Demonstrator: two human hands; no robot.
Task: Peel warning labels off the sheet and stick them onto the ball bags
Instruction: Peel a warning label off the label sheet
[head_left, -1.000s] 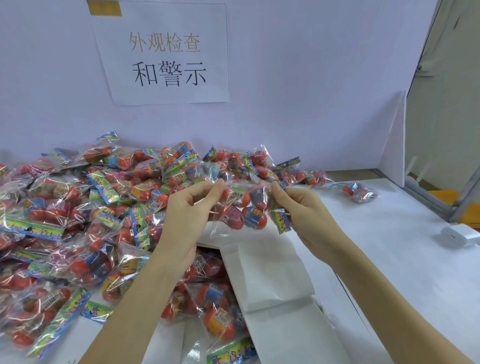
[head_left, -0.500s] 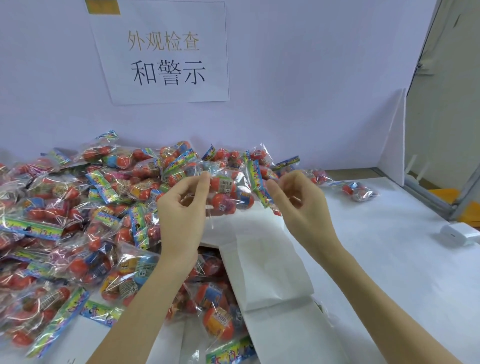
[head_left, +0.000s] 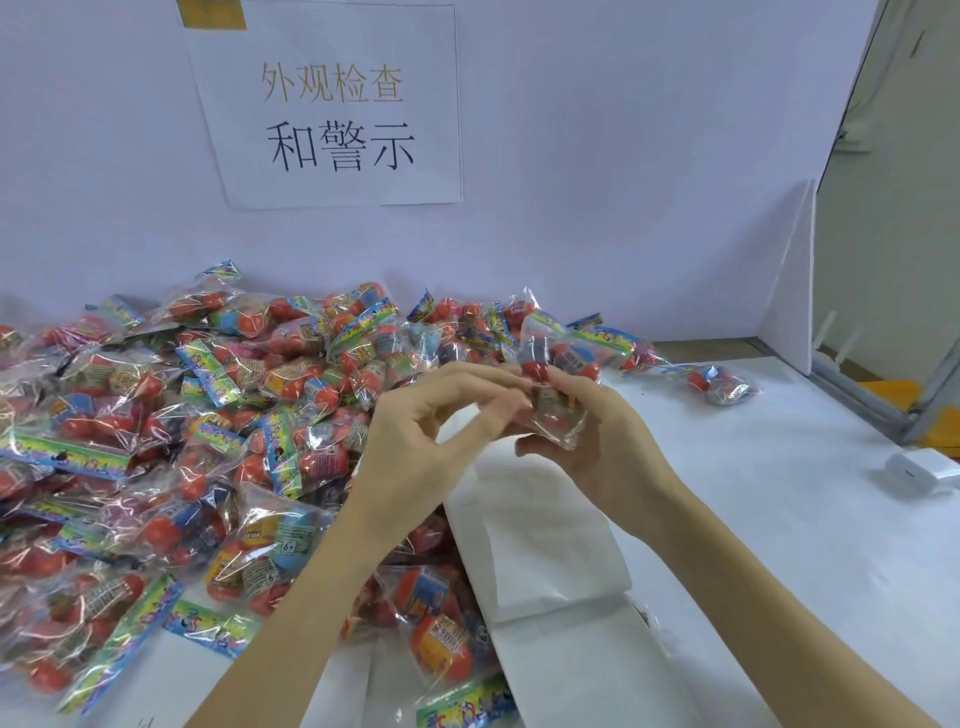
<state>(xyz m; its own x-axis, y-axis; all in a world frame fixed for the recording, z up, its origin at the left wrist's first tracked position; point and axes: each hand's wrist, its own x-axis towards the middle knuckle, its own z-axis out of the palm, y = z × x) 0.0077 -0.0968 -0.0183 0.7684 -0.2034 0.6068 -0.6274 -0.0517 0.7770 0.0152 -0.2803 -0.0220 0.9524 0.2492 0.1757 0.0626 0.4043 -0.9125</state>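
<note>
Ball bag (head_left: 553, 395) sits gripped in the right hand (head_left: 602, 447); left hand (head_left: 431, 436) fingers (head_left: 511, 384) pinch at its top. Likely handling 1 bag; next comes peeling a label.

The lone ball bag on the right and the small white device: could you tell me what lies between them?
Only bare white table lies between the lone ball bag and the white device, as the head view shows.

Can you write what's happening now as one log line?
right hand: holds clear plastic ball bag | left hand: fingertips on bag | white label sheet: on table
</note>
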